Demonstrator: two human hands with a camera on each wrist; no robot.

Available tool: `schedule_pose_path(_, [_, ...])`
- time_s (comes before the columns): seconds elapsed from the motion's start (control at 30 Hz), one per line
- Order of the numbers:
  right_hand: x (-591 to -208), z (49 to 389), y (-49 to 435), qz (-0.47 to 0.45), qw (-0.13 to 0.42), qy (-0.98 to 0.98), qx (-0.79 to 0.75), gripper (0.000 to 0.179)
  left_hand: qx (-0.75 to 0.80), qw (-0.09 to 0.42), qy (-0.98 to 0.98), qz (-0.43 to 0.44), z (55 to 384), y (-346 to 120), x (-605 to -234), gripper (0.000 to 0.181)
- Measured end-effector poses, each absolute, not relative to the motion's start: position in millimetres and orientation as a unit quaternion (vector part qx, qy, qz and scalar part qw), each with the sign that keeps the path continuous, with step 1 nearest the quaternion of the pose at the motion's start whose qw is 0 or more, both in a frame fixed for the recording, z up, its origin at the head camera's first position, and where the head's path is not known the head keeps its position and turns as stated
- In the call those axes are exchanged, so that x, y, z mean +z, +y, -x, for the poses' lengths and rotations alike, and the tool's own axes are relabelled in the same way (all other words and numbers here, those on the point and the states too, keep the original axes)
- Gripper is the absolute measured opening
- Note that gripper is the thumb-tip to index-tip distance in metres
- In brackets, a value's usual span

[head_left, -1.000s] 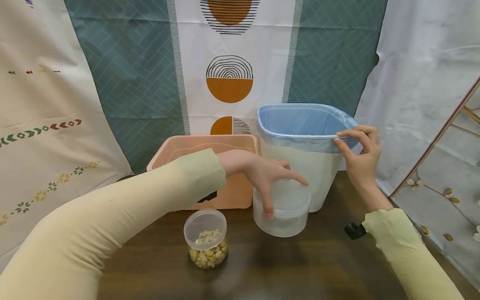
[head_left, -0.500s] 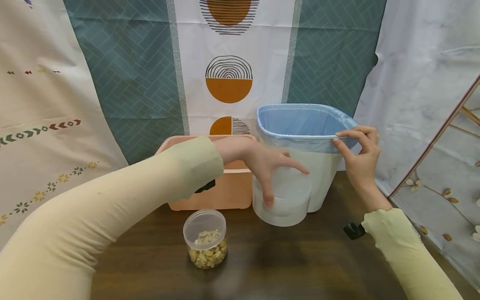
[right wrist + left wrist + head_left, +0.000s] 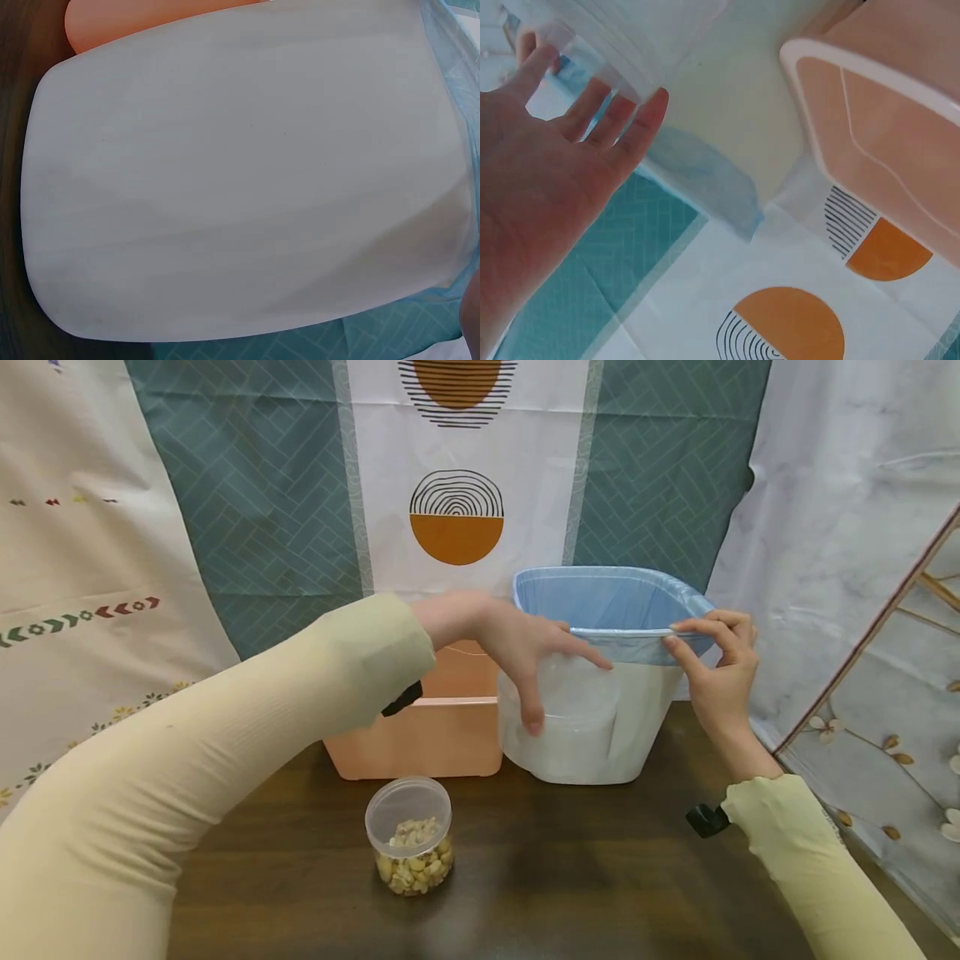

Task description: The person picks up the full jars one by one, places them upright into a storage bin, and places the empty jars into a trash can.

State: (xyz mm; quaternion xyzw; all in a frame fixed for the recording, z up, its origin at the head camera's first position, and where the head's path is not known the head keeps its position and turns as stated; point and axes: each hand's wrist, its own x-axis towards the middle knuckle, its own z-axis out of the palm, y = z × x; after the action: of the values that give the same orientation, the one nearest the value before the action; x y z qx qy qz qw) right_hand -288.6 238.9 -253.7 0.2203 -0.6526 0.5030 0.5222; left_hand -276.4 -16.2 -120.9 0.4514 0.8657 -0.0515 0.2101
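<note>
My left hand [image 3: 513,639] grips a clear plastic container [image 3: 579,693] from above, thumb and fingers spread around it. The container hangs in front of a white trash bin [image 3: 641,727] and looks see-through, with nothing visible inside. In the left wrist view, fingertips curl at the rim of the container [image 3: 622,45]. On the bin's right side my right hand [image 3: 723,664] pinches the rim, where a blue bag liner [image 3: 607,597] folds over. The right wrist view is filled by the bin's white wall [image 3: 240,180], with only a sliver of the hand at its edge.
A peach plastic tub [image 3: 412,739] stands left of the bin, partly behind my left forearm. Nearer on the dark wooden table [image 3: 525,885] sits a small clear jar [image 3: 411,839] of nuts. Patterned cloths [image 3: 277,485] hang behind and at both sides.
My left hand has raised the clear container off the table, up toward the bin's rim. The right hand keeps its pinch on the rim.
</note>
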Motion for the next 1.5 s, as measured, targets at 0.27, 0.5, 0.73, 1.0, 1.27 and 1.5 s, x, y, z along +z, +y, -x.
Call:
schedule_pose_path(0.27, [-252.2,289.6,238.5,-0.224,0.524,-0.649,0.504,0.015,-0.057,0.205,0.87,-0.444,275.3,-21.7,-103.4,0.102])
schedule_pose_path(0.5, [-252.6,290.9,238.6,-0.22,0.524,-0.653,0.502,0.015,-0.03,0.219,0.871,-0.438,277.1,-27.5,-83.6,0.101])
schedule_pose_path(0.73, [-251.7,291.3,238.5,-0.22,0.525,-0.652,0.5,0.015,-0.02,0.216,0.88,-0.423,280.9,-30.2,-68.9,0.099])
schedule_pose_path(1.0, [-252.1,291.2,238.7,-0.217,0.525,-0.652,0.502,0.015,-0.006,0.215,0.888,-0.407,280.7,-29.2,-56.4,0.094])
schedule_pose_path(1.27, [-251.9,289.2,238.7,-0.217,0.525,-0.65,0.505,0.015,0.008,0.215,0.898,-0.384,276.0,-26.3,-45.2,0.089])
schedule_pose_path(1.5, [-253.8,289.0,238.7,-0.214,0.522,-0.656,0.501,0.015,0.047,0.232,0.901,-0.364,273.7,-26.5,-37.6,0.089])
